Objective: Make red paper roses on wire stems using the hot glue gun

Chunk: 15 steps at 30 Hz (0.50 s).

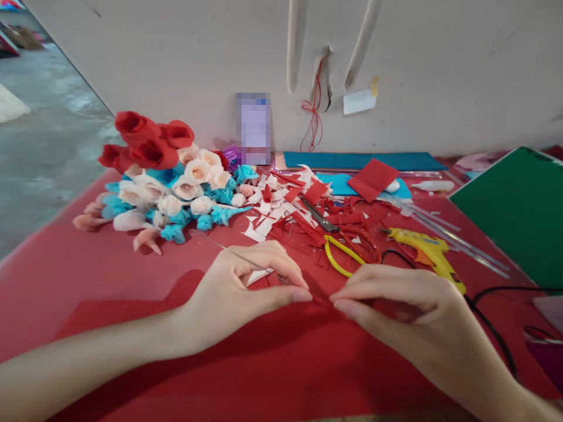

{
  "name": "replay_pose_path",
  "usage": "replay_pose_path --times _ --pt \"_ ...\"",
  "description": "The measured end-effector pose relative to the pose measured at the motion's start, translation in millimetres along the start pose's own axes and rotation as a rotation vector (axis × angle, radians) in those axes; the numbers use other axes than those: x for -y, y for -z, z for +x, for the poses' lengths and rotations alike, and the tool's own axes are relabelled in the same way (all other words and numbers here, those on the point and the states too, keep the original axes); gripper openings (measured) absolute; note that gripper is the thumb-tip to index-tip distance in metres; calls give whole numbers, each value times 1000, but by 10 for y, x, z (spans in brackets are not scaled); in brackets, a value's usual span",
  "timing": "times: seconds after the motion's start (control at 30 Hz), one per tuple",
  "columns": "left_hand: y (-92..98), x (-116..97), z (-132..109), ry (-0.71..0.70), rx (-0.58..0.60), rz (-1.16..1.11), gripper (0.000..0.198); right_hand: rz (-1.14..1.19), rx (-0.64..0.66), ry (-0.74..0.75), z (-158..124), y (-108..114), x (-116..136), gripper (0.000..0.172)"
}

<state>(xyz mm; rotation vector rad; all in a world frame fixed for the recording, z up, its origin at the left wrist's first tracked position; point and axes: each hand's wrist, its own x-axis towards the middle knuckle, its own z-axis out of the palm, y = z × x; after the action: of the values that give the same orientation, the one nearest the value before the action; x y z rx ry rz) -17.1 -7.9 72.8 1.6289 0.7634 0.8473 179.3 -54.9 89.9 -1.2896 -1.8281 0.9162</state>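
My left hand [268, 281] is closed in a pinch around a thin grey wire [246, 259], whose free end sticks out past the knuckles to the upper left. Facing it, my right hand [396, 305] has thumb and forefinger pressed together, a short gap from the left fingertips. Something thin and dark red seems to lie between the two pinches, but it blends into the red tabletop [281, 375]. Beyond my right hand lie scissors [325, 220] with red handles, a tool's yellow handle [341, 255] and a yellow glue gun [426, 249].
Paper flowers [176, 181] in red, cream and blue are heaped at the back left. Paper scraps [272, 205] spread across the middle. A phone [254, 129] leans on the wall. Clear sticks [457, 234] and a green board [514, 217] lie right.
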Motion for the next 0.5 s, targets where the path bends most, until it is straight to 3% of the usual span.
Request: replay_pose_path --times 0.2,0.37,0.5 --pt "7 13 16 -25 -15 22 4 -117 -108 -140 66 27 -153 10" --pt "10 70 23 -20 -32 49 5 304 -18 -338 193 52 -369 20" --pt "12 99 29 -10 -31 68 5 487 -10 -366 238 54 -399 25"
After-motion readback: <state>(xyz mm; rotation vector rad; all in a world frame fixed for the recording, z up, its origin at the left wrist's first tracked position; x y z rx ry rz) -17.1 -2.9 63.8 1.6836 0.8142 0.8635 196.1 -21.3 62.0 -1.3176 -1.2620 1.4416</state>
